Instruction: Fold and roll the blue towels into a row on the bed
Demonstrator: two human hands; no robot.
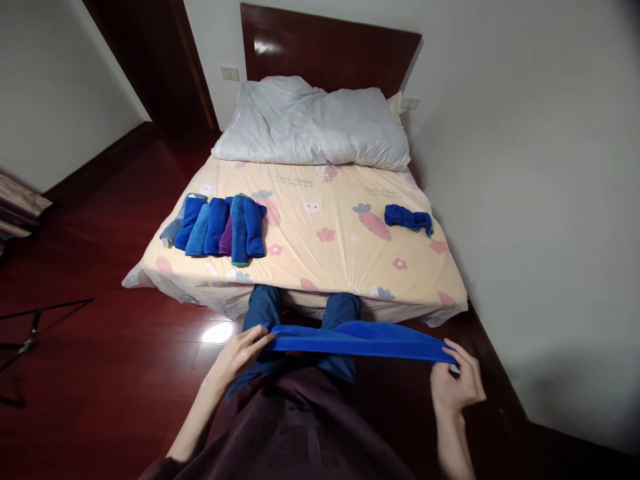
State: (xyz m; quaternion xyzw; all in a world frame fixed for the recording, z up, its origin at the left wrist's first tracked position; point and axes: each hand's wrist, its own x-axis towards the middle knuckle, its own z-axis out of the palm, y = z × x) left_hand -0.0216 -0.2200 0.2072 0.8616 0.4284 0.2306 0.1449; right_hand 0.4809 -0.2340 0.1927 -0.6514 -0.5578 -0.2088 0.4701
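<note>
A blue towel [360, 341] is stretched sideways in front of my legs, its upper edge nearly straight. My left hand [246, 348] pinches one end. At the other end, the fingers and thumb of my right hand [456, 379] close on the corner, where a small whitish patch shows. On the left part of the bed lies a row of several rolled towels [217, 227] in blue, lighter blue, grey-blue and purple. A crumpled dark blue towel [407, 219] rests alone near the bed's right side.
The bed [320, 267] has a cream sheet with carrots and flowers. A folded white quilt [315, 127] lies against the dark wooden headboard [330, 47]. A wall [540, 200] stands close on the right. Black thin legs of a stand [35, 323] are on the red floor at left.
</note>
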